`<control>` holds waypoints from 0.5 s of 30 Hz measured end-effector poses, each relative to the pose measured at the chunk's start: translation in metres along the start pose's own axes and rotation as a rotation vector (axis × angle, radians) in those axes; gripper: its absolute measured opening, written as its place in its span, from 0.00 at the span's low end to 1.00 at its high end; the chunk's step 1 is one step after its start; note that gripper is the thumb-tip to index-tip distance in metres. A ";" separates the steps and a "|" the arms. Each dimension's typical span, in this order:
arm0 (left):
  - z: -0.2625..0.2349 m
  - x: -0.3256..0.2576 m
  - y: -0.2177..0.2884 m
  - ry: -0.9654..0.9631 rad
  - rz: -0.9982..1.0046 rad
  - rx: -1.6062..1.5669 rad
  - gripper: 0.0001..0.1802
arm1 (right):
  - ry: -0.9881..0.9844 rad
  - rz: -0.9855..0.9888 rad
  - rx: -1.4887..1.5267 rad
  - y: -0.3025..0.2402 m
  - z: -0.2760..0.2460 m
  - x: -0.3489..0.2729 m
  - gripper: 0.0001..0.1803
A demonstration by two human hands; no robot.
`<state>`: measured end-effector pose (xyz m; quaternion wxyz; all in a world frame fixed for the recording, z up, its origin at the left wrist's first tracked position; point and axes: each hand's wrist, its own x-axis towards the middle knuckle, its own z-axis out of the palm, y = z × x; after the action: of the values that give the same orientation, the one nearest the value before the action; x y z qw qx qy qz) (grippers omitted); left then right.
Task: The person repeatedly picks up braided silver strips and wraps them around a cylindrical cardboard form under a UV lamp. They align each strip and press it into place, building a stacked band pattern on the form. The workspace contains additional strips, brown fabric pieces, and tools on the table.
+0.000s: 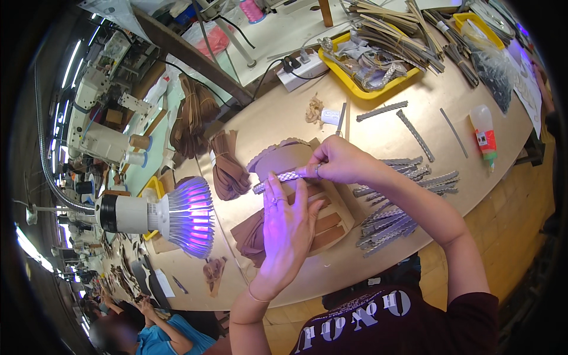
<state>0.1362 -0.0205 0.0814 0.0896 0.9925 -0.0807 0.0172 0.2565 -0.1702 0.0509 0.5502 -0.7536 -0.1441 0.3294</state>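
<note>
A short grey-and-white braided strap (290,176) lies across the work in front of me. My left hand (287,222) rests on it with its fingers stretched out, their tips along the strap. My right hand (343,163) pinches the strap's right end between thumb and fingers; the very end is hidden. Beneath both hands is a light board (344,232) bearing flat brown strips (327,223) and a scalloped brown piece (278,155). A bundle of brown strips (248,236) sits left of my left hand. Under my right forearm lie several braided straps (387,228) in piles.
A lamp (183,216) glows purple close on the left. Further back are brown strip bundles (228,168), a power strip (302,71) and a yellow tray (370,94) of braided pieces. A glue bottle (484,136) is at right. Another person (171,337) works at lower left.
</note>
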 end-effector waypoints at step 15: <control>0.000 0.000 0.000 -0.028 -0.023 -0.015 0.30 | -0.075 -0.092 -0.022 -0.006 -0.007 -0.002 0.14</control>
<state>0.1365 -0.0208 0.0816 0.0960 0.9929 -0.0709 0.0019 0.2609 -0.1744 0.0585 0.5506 -0.7394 -0.2026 0.3302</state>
